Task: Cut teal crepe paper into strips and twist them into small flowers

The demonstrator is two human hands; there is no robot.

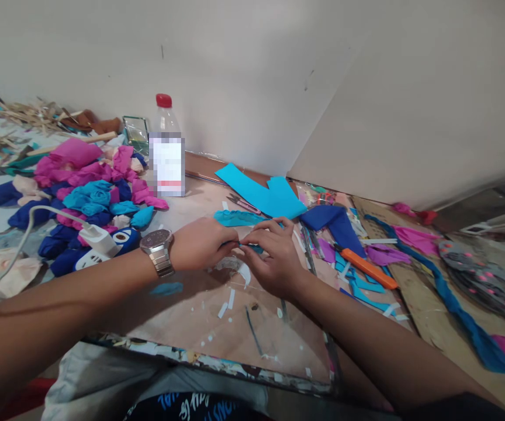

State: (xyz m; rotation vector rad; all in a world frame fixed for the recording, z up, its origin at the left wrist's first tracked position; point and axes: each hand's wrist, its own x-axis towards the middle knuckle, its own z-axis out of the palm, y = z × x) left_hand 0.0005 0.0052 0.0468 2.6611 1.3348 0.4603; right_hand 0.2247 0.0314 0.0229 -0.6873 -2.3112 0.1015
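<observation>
My left hand (202, 242), with a metal wristwatch (158, 248) on its wrist, and my right hand (272, 257) meet over a glass-topped board (235, 327). Both pinch a small turquoise strip of fabric (252, 248) between their fingertips. Just beyond my fingers lies a crumpled turquoise piece (237, 218). Past that, a flat turquoise sheet (261, 192) rests near the wall, with small scissors (241, 203) beside it. Most of the pinched strip is hidden by my fingers.
A pile of rolled pink, blue and turquoise fabric pieces (90, 193) lies at the left with a white plug and cable (97, 238). A red-capped bottle (167, 152) stands behind. An orange cutter (369, 269), dark blue fabric (334, 219) and scraps lie at the right.
</observation>
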